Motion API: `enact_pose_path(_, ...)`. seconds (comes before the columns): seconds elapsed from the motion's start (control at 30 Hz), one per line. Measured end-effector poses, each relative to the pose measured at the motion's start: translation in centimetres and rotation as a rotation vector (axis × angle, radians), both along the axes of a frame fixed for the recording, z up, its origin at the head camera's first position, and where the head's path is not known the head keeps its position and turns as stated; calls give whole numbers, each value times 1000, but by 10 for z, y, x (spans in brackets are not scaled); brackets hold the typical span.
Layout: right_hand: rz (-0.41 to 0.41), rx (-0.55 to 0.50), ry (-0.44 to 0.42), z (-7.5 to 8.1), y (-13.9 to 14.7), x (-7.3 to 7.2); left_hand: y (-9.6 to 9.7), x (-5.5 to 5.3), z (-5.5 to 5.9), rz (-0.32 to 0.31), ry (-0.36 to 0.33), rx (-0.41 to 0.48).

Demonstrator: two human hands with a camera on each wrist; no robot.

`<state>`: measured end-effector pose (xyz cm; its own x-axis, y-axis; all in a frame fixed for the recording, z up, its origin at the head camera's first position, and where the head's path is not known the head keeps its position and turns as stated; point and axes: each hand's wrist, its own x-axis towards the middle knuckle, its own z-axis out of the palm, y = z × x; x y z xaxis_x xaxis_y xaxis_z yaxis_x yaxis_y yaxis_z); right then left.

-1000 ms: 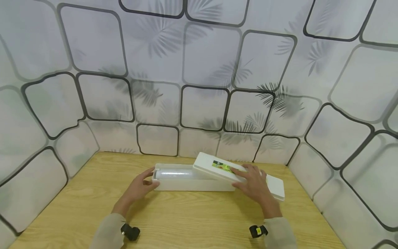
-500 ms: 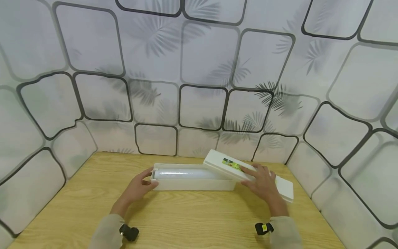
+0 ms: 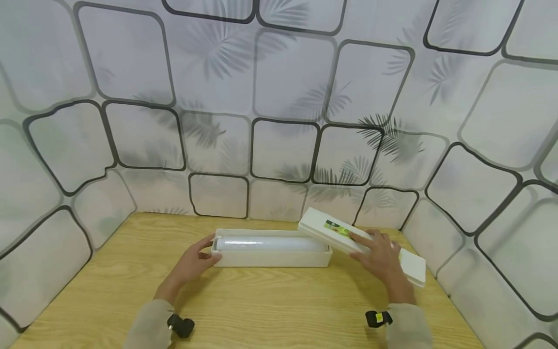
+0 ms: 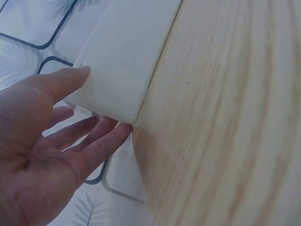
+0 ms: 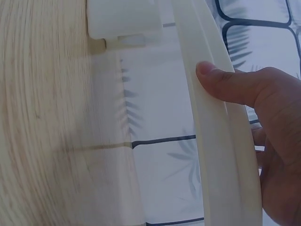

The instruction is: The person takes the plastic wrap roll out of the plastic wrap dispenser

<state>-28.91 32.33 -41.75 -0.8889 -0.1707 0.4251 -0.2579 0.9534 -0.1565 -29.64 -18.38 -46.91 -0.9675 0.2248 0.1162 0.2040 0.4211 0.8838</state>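
A long white box (image 3: 272,260) lies on the table with its top uncovered, and a shiny roll of clear film (image 3: 270,244) rests inside. My left hand (image 3: 194,263) holds the box's left end. In the left wrist view the thumb presses one face of the box (image 4: 122,61) while the fingertips touch its end. My right hand (image 3: 380,257) grips the white lid (image 3: 320,231), which slants over the box's right end and carries a green label (image 3: 338,228). In the right wrist view the thumb lies across the side of the lid (image 5: 218,141); the other fingers are mostly hidden behind it.
The wooden table (image 3: 261,300) has a patterned wall covering (image 3: 285,150) behind it and on both sides. The box stands near the table's back edge. Black wrist cameras sit on the left wrist (image 3: 180,325) and the right wrist (image 3: 378,318).
My right hand has moved the lid to the right, uncovering the right part of the roll. The left hand has kept its place at the box's left end.
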Motion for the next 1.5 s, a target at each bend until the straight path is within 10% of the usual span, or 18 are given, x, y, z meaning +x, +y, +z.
enact_pose_path(0.83,-56,-55,-132,-7,44,4,3,2,2,-15,7,-16)
enact_pose_path(1.5,-14,25,-254,18,81,-11,2,4,3,9,22,-18)
